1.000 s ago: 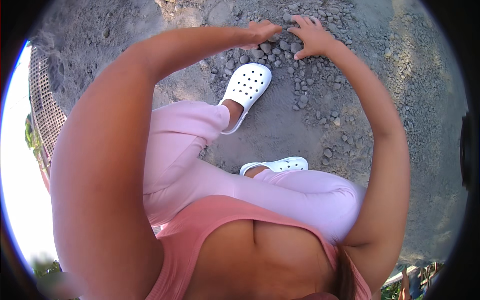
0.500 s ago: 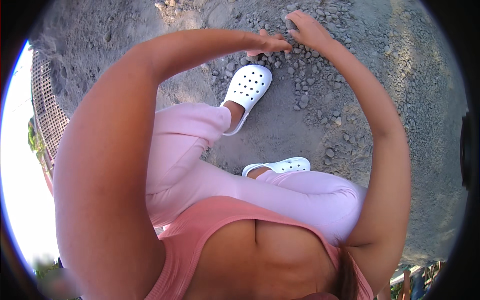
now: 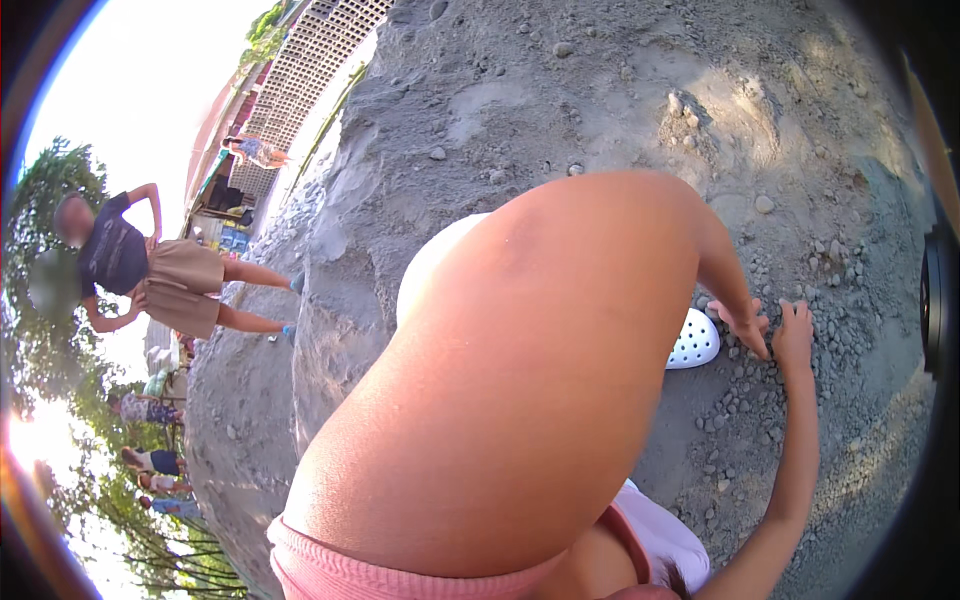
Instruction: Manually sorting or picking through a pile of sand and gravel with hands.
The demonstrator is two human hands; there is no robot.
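Observation:
Small grey stones (image 3: 740, 400) lie loose on the dusty ground at the right, around both hands. My left hand (image 3: 742, 322) hovers low over them with its fingers apart, and no stone shows in it. Close beside it, my right hand (image 3: 795, 338) reaches to the stones with its fingers stretched out; I see nothing held there. A white clog (image 3: 697, 342) with round holes is on my foot next to the left hand. My raised left arm covers much of the middle of the view and hides the other clog.
Rough grey earth (image 3: 480, 110) rises in a bank at the left. A person in a dark shirt and tan shorts (image 3: 180, 285) stands there, hands at the waist. Several other people, trees (image 3: 60, 240) and a wall of pierced blocks (image 3: 315, 70) are farther off.
The view has swung left, bringing the standing person and trees in, and the hands now appear farther right. A stone seen at my right fingers before no longer shows there.

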